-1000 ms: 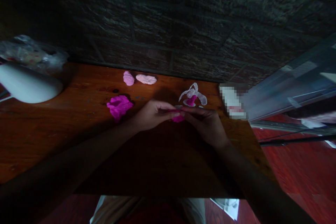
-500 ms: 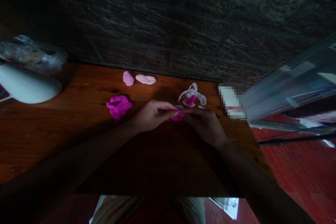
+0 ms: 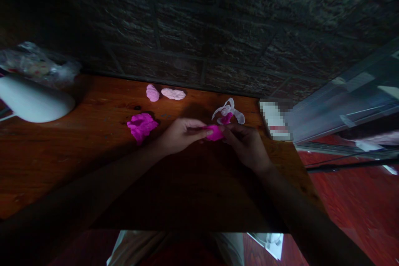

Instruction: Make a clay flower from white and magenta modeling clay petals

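A small flattened piece of magenta modelling clay (image 3: 215, 133) is pinched between both hands above the wooden table. My left hand (image 3: 183, 135) grips its left side with thumb and fingers. On its right side, my right hand (image 3: 245, 143) holds the edge the same way. Just beyond the fingers lie pale, petal-like strips (image 3: 238, 115) around a magenta centre (image 3: 227, 119), partly hidden by my right hand. To the left of my left hand rests a larger crumpled magenta clay sheet (image 3: 141, 126).
Two pale pink lumps, one rosier (image 3: 152, 92) and one lighter (image 3: 173, 94), lie near the stone wall (image 3: 187, 29). At the left stand a white rounded object (image 3: 37, 99) and clear plastic wrapping (image 3: 59, 70). A blurred-out flat item (image 3: 276, 120) lies near the table's right edge.
The magenta piece between my hands has turned from nearly edge-on to show its broad face. My right fingers have shifted slightly right; the things on the table have stayed put.
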`<state>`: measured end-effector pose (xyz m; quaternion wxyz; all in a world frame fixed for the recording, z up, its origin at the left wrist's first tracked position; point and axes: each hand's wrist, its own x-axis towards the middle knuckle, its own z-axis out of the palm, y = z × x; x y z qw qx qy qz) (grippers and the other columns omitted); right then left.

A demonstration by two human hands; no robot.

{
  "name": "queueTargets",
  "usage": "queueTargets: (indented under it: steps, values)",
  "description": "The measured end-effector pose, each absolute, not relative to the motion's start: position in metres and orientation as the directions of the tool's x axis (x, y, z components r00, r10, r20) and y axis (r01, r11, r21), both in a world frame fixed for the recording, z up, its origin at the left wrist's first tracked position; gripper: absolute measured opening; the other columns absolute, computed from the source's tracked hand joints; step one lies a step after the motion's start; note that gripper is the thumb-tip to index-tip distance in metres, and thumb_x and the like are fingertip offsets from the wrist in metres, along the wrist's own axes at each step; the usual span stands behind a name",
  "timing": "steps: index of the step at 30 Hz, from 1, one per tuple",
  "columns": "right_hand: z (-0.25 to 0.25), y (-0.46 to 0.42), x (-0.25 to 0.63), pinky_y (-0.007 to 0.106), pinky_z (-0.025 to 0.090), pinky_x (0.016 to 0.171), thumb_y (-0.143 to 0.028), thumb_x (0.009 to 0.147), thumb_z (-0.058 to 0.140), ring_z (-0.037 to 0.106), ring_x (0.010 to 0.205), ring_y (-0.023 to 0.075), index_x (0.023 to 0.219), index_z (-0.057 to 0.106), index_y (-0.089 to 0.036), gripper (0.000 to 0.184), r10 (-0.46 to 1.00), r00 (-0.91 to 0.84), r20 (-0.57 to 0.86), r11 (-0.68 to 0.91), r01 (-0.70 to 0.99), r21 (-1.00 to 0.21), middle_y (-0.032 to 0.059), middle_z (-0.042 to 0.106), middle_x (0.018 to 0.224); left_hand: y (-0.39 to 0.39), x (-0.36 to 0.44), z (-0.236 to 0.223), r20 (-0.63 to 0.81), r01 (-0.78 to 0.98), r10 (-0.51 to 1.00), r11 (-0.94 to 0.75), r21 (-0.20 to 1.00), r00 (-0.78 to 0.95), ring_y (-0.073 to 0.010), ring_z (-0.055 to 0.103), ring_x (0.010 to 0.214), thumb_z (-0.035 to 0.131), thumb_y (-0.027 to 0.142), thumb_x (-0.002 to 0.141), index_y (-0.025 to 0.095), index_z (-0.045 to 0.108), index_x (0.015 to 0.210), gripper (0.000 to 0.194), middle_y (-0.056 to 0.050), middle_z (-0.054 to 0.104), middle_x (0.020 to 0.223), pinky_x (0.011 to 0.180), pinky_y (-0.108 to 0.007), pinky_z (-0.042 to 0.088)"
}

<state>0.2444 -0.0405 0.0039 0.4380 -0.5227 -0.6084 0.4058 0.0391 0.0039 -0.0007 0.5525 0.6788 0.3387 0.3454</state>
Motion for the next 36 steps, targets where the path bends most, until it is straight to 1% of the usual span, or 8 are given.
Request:
queueTargets:
  steps: [8, 16, 19, 22, 27, 31, 33, 36]
  values:
    - [0.0049, -0.0382, 0.2415, 0.031, 0.056, 0.084, -0.045, 0.084, 0.073, 0.073, 0.089, 0.018, 0.098, 0.081, -0.025, 0.025, 0.987, -0.153, 0.05, 0.077, 0.175, -0.982, 0.0027, 0.081, 0.095, 0.0039, 0.038, -0.0022, 0.141, 0.076, 0.841, -0.21, 0.975, 0.523, -0.0113, 0.064, 0.065, 0.071, 0.028, 0.086, 0.014, 0.075, 0.08, 0.016, -0.003, 0.074, 0.074, 0.062, -0.021, 0.051]
    - [0.0044, -0.0396, 0.241, 0.032, 0.059, 0.079, -0.042, 0.085, 0.072, 0.075, 0.083, 0.019, 0.098, 0.081, -0.024, 0.024, 0.99, -0.101, 0.101, 0.125, 0.274, -0.954, 0.0033, 0.082, 0.093, 0.0018, 0.041, -0.0062, 0.133, 0.074, 0.843, -0.199, 0.977, 0.521, -0.0114, 0.065, 0.065, 0.065, 0.03, 0.089, 0.013, 0.075, 0.086, 0.02, -0.004, 0.075, 0.079, 0.062, -0.021, 0.052]
    - [0.003, -0.0394, 0.2412, 0.033, 0.06, 0.078, -0.039, 0.085, 0.072, 0.075, 0.084, 0.0197, 0.097, 0.081, -0.025, 0.021, 0.989, -0.077, 0.123, 0.141, 0.313, -0.939, 0.0031, 0.082, 0.093, 0.0026, 0.0404, -0.0081, 0.163, 0.099, 0.854, -0.242, 0.965, 0.494, -0.0126, 0.066, 0.068, 0.065, 0.031, 0.089, 0.013, 0.075, 0.087, 0.02, -0.005, 0.076, 0.08, 0.064, -0.023, 0.053]
    - [0.0025, -0.0392, 0.2416, 0.033, 0.059, 0.08, -0.037, 0.085, 0.072, 0.075, 0.087, 0.0198, 0.102, 0.081, -0.026, 0.022, 0.986, -0.11, 0.129, 0.159, 0.333, -0.93, 0.0022, 0.082, 0.098, 0.0029, 0.0398, -0.0087, 0.22, 0.125, 0.851, -0.314, 0.941, 0.478, -0.0131, 0.066, 0.067, 0.063, 0.031, 0.091, 0.013, 0.074, 0.084, 0.022, -0.005, 0.074, 0.078, 0.063, -0.023, 0.052]
    - [0.0019, -0.0401, 0.2422, 0.031, 0.059, 0.076, -0.034, 0.089, 0.067, 0.075, 0.081, 0.0184, 0.103, 0.081, -0.026, 0.021, 0.982, -0.131, 0.138, 0.18, 0.392, -0.902, 0.002, 0.082, 0.096, -0.0003, 0.0399, -0.0038, 0.289, 0.2, 0.837, -0.417, 0.886, 0.465, -0.0132, 0.066, 0.069, 0.06, 0.031, 0.094, 0.014, 0.074, 0.084, 0.024, -0.004, 0.075, 0.078, 0.064, -0.022, 0.051]
    - [0.0005, -0.0407, 0.2418, 0.031, 0.058, 0.076, -0.033, 0.088, 0.068, 0.075, 0.082, 0.0185, 0.1, 0.082, -0.027, 0.019, 0.981, -0.095, 0.167, 0.191, 0.397, -0.898, 0.0017, 0.082, 0.095, -0.002, 0.0409, -0.0029, 0.28, 0.202, 0.845, -0.405, 0.892, 0.457, -0.0135, 0.067, 0.066, 0.061, 0.033, 0.094, 0.014, 0.075, 0.084, 0.026, -0.004, 0.075, 0.076, 0.061, -0.022, 0.052]
    - [0.0001, -0.0405, 0.2418, 0.031, 0.059, 0.076, -0.032, 0.087, 0.069, 0.076, 0.081, 0.0187, 0.098, 0.082, -0.027, 0.018, 0.982, -0.082, 0.17, 0.188, 0.379, -0.906, 0.0013, 0.082, 0.094, -0.0018, 0.0413, -0.0046, 0.258, 0.174, 0.842, -0.377, 0.91, 0.473, -0.0145, 0.07, 0.069, 0.061, 0.032, 0.094, 0.014, 0.076, 0.088, 0.024, -0.005, 0.077, 0.081, 0.064, -0.023, 0.055]
    - [-0.0007, -0.0396, 0.242, 0.03, 0.059, 0.073, -0.032, 0.085, 0.07, 0.075, 0.08, 0.0186, 0.098, 0.082, -0.027, 0.018, 0.982, -0.078, 0.174, 0.19, 0.332, -0.924, 0.0015, 0.082, 0.095, -0.0015, 0.0423, -0.0073, 0.267, 0.124, 0.834, -0.367, 0.922, 0.483, -0.0166, 0.074, 0.083, 0.063, 0.029, 0.092, 0.016, 0.077, 0.099, 0.02, -0.006, 0.08, 0.096, 0.074, -0.025, 0.059]
